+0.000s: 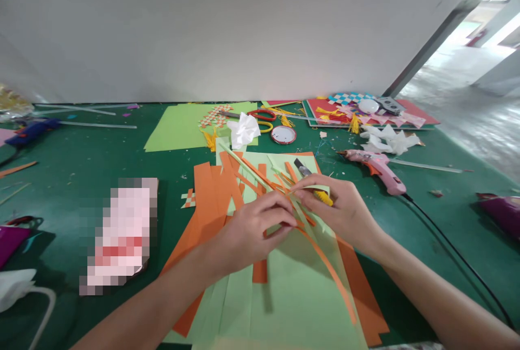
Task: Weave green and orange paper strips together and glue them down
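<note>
My left hand [260, 225] pinches a thin orange paper strip [327, 266], whose long tail curves down to the right. Close beside it, my right hand [333, 203] has thumb and forefinger closed on paper strips; which ones exactly is partly hidden. A yellow utility knife [324, 197] shows under the right hand, its grip partly covered. Narrow green strips [247, 168] and orange strips [260, 274] lie crossed about both hands. Beneath them are green paper sheets [300, 290] and wider orange paper [209, 193].
A pink glue gun [377, 168] with a black cord lies right; a blue one [34, 132] lies far left. Scissors [264, 117], a crumpled tissue [244, 130] and a round tape roll [283, 134] are behind the hands. A blurred pink object [124, 231] lies left. A pale wall [203, 30] stands behind.
</note>
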{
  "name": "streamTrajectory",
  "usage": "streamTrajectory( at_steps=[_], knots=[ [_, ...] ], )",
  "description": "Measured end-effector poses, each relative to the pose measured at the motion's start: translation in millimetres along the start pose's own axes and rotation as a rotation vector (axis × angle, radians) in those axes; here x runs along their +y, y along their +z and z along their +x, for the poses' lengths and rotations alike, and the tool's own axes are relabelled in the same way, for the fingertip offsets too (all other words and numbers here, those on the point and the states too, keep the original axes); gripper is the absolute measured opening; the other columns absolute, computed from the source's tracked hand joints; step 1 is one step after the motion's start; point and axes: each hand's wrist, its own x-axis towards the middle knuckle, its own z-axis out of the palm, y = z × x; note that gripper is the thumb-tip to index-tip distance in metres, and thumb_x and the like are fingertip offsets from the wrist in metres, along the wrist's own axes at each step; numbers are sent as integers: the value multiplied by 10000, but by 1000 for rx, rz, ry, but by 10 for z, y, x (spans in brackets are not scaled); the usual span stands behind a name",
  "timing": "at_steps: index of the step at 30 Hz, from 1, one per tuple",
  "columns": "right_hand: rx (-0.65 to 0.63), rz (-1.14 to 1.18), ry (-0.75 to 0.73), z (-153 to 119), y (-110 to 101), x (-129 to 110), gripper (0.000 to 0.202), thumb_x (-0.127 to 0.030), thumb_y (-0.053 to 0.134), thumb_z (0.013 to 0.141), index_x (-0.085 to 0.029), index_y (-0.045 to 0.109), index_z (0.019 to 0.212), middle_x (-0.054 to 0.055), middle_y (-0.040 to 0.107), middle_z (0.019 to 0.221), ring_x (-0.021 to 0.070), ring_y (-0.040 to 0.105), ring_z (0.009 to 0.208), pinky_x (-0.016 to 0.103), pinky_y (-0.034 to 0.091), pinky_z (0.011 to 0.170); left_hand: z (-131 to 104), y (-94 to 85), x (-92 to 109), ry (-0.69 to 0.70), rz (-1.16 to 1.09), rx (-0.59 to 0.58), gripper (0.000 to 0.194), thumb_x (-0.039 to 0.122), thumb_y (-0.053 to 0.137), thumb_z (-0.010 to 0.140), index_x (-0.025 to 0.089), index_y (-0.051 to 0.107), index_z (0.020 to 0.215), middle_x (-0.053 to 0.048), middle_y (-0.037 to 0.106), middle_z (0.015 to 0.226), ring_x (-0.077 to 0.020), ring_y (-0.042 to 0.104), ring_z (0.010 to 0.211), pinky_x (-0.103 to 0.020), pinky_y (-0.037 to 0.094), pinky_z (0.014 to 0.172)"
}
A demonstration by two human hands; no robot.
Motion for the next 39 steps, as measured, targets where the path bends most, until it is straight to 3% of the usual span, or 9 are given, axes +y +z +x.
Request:
streamTrajectory(
  at_steps=[5, 10, 16, 21, 24, 29, 32, 39],
  knots=[
    [-9, -90, -48, -2, 32, 20, 106, -207, 572, 845, -231, 676, 844, -3, 729, 784, 171, 660, 709, 269, 469, 625, -16, -14, 31, 67, 35, -37, 114, 120, 547, 917, 186, 633, 953, -56, 610, 978, -130, 612, 891, -239, 517, 768],
    [-59, -125, -96, 0, 53, 31, 133, -124, 572, 811, -233, 642, 775, -38, 693, 700, 119, 605, 601, 230, 446, 596, 21, -43, 62, 57, 181, 142, 115, 98, 573, 883, 192, 640, 881, -57, 597, 1022, -161, 586, 960, -311, 498, 856],
    [-58, -116, -87, -6, 34, 32, 101, -205, 566, 860, -224, 644, 799, -22, 689, 742, 121, 582, 630, 239, 439, 621, 30, -31, 41, -54, 113, 164, 128, 110, 525, 903, 202, 608, 871, -64, 592, 1123, -154, 626, 969, -247, 537, 711],
    [-43, -54, 12, -21, 14, 7, 115, -308, 597, 858, -213, 657, 878, 13, 678, 786, 147, 589, 684, 252, 419, 587, 20, -1, -9, -42, 66, 191, 118, 84, 567, 877, 191, 613, 892, -48, 653, 1025, -143, 650, 930, -254, 543, 780],
    [-45, 103, 83, -16, -8, -14, 191, -352, 640, 840, -226, 644, 983, -6, 638, 745, 122, 546, 610, 235, 399, 525, 27, -11, -4, -35, 70, 206, 140, 55, 578, 857, 184, 624, 887, -47, 663, 1040, -137, 649, 963, -252, 527, 840],
    [-159, 579, 181, 14, -86, -23, 254, -333, 681, 830, -229, 626, 1056, -57, 549, 611, 78, 484, 482, 202, 399, 462, 40, -28, 8, -12, 92, 215, 150, 34, 596, 827, 173, 637, 869, -50, 665, 1086, -133, 640, 1012, -238, 505, 887],
    [-197, 823, 202, 26, -126, 9, 222, -318, 669, 846, -220, 659, 1045, -34, 590, 641, 79, 523, 516, 200, 426, 490, 37, -31, 5, -10, 100, 214, 141, 40, 599, 828, 169, 640, 868, -50, 667, 1062, -132, 644, 1002, -237, 510, 881],
    [-233, 954, 229, 37, -129, 63, 150, -229, 669, 857, -226, 717, 999, 1, 709, 765, 90, 633, 611, 217, 498, 615, 18, -19, -11, 30, 150, 201, 146, 35, 571, 850, 167, 629, 875, -79, 581, 1217, -167, 584, 1141, -295, 484, 972]
  ],
)
